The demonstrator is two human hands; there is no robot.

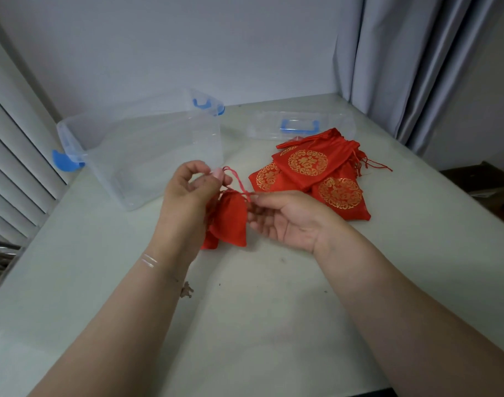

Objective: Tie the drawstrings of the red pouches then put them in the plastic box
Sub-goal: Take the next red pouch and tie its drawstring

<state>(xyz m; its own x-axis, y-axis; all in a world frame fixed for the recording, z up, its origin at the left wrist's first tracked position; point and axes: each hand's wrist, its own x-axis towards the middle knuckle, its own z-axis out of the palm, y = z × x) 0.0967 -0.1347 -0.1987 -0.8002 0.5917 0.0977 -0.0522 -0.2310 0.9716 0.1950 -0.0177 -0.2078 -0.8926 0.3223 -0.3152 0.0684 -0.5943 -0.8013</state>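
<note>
A small red pouch (230,217) hangs just above the table between my hands, its mouth gathered shut. My left hand (187,187) pinches a loop of its red drawstring (237,179) above the pouch. To the pouch's right my right hand (285,216), palm up, pinches the other end of the string at its fingertips. A pile of several flat red pouches with gold emblems (316,173) lies to the right. The clear plastic box (147,144) with blue latches stands open behind my left hand.
The box's clear lid with a blue handle (301,127) lies behind the pouch pile. Grey curtains (417,67) hang at the right, white slats (16,156) at the left. A small brown scrap (186,290) sits on the pale table near my left forearm.
</note>
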